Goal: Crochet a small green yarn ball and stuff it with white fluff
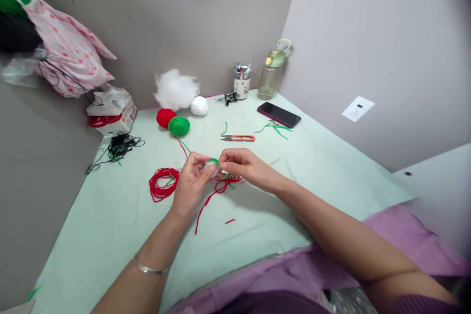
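Note:
My left hand (191,181) is closed around a small green and white yarn piece (212,166), holding it between thumb and fingers above the table. My right hand (245,167) is pinched at the right edge of that piece; what sits between its fingertips is too small to tell. Beneath the hands lies a loose red yarn strand (222,186) with green bits in it. A coil of red yarn (162,185) rests left of my left hand. Beyond the hands are orange-handled thread snips (238,138).
At the back stand a red yarn ball (166,118), a green yarn ball (179,126), a white yarn ball (199,106), fluffy stuffing (177,89), a pen jar (242,83) and a bottle (271,76). A phone (279,114) lies right, tangled black yarn (123,146) left.

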The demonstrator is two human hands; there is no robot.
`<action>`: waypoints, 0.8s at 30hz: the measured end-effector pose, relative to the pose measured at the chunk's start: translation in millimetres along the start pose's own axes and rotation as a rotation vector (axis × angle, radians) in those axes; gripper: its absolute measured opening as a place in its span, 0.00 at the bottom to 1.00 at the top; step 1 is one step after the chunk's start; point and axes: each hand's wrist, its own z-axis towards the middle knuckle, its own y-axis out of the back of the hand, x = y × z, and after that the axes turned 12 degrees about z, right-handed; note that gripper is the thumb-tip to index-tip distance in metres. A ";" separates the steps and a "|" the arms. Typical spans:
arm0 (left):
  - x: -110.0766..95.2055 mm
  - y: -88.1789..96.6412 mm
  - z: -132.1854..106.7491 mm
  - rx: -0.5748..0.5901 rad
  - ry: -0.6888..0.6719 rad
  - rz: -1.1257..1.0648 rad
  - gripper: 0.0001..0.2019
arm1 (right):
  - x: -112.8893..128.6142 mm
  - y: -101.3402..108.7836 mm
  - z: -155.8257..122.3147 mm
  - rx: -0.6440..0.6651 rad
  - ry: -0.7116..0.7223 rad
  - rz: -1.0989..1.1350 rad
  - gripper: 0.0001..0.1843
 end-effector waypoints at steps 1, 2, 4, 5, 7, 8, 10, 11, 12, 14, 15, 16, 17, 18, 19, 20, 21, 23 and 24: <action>1.4 -0.6 0.5 -0.019 -0.001 0.008 0.17 | -1.1 -2.4 -0.7 -0.004 -0.002 -0.012 0.10; 3.1 -1.2 1.1 -0.046 -0.003 0.015 0.16 | -3.2 -5.7 -1.4 -0.014 0.003 -0.039 0.09; 7.0 -2.0 2.3 -0.106 -0.005 0.027 0.16 | -9.4 -13.3 -1.9 -0.041 0.026 -0.110 0.08; 8.6 -2.0 2.7 -0.134 -0.002 0.032 0.15 | -12.5 -16.7 -1.6 -0.051 0.037 -0.141 0.08; 10.0 -1.3 2.9 -0.171 0.014 0.036 0.14 | -16.6 -20.4 -0.1 -0.073 0.065 -0.213 0.07; 9.9 -0.6 2.7 -0.180 0.026 0.035 0.14 | -17.1 -20.4 1.0 -0.095 0.099 -0.257 0.07; 8.4 0.6 1.9 -0.184 0.052 0.025 0.13 | -14.7 -17.4 2.9 -0.164 0.224 -0.333 0.08; 7.4 1.0 1.4 -0.180 0.065 0.020 0.12 | -12.2 -15.0 3.5 -0.195 0.291 -0.331 0.08; 6.4 1.2 0.9 -0.176 0.075 0.016 0.12 | -9.5 -12.5 3.7 -0.207 0.337 -0.282 0.10; 4.9 0.9 0.1 -0.167 0.087 0.015 0.11 | -4.8 -8.8 3.4 -0.163 0.318 -0.073 0.15; 4.2 0.5 -0.3 -0.165 0.090 0.017 0.11 | -3.5 -7.7 3.1 -0.121 0.264 0.040 0.15; 3.7 0.1 -0.6 -0.166 0.092 0.020 0.11 | -3.3 -7.1 2.8 -0.089 0.207 0.125 0.14; 3.1 -0.3 -0.9 -0.170 0.094 0.021 0.11 | -3.9 -6.8 2.6 -0.081 0.166 0.159 0.11; 2.5 -0.6 -1.1 -0.176 0.097 0.021 0.11 | -5.2 -6.7 2.5 -0.102 0.149 0.132 0.08; 1.9 -1.0 -1.4 -0.185 0.099 0.018 0.11 | -7.0 -6.5 2.5 -0.137 0.153 0.048 0.07; 1.4 -1.2 -1.6 -0.196 0.097 0.012 0.11 | -9.0 -6.2 2.6 -0.168 0.171 -0.069 0.10; 1.0 -1.5 -1.9 -0.206 0.092 0.006 0.11 | -10.8 -5.8 2.7 -0.187 0.187 -0.195 0.12; 0.7 -1.9 -2.5 -0.220 0.074 -0.003 0.11 | -13.4 -4.8 3.1 -0.176 0.187 -0.406 0.09; 0.9 -2.1 -2.8 -0.221 0.063 -0.003 0.11 | -13.9 -4.3 3.3 -0.156 0.175 -0.470 0.05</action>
